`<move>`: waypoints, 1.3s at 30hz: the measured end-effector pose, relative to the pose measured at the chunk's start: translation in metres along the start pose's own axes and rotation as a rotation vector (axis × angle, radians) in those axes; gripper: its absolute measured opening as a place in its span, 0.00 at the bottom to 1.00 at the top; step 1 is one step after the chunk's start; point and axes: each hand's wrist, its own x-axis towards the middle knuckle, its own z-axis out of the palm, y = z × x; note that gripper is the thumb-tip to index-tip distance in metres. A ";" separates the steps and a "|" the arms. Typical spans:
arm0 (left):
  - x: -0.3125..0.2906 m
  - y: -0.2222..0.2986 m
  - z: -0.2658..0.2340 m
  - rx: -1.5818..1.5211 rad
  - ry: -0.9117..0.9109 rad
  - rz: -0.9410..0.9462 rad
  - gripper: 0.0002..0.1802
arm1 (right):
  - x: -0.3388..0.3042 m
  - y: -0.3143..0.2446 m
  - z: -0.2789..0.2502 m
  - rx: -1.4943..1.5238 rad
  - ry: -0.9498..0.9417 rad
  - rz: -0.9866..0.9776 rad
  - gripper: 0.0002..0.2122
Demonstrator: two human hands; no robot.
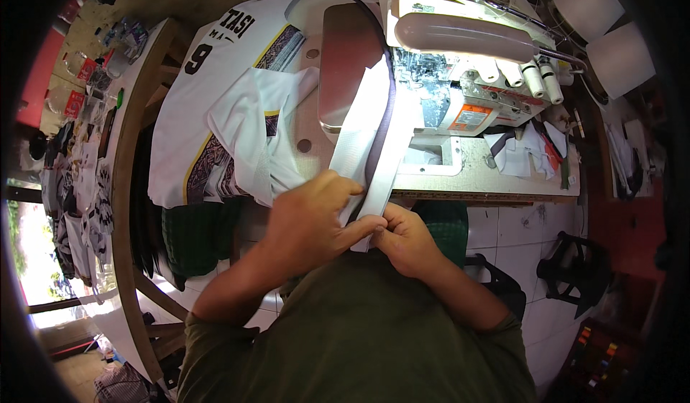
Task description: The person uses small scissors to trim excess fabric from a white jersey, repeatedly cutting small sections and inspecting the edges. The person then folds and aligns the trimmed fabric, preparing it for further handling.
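Observation:
White knit fabric (353,140) with a dark purple band (379,140) along it runs from beside the sewing machine (449,90) down to my hands. My left hand (313,212) grips the near end of this fabric, thumb and fingers pinched around its edges. Close against it, my right hand (408,241) pinches the same end between thumb and fingers. The fabric's lowest tip is partly hidden by the fingers. At the far end, strong lamp light washes out the cloth next to the machine's needle area.
A white printed jersey (230,101) lies over the table's left part. Thread cones (589,4) stand behind the machine at the right. Scraps and red-handled scissors (552,151) lie on the table's right end. A wooden side bench (128,151) holds bottles and cloth pieces.

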 end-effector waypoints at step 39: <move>0.020 -0.080 -0.135 -0.461 0.991 -0.328 0.14 | 0.008 -0.037 -0.038 -0.403 0.449 -0.419 0.05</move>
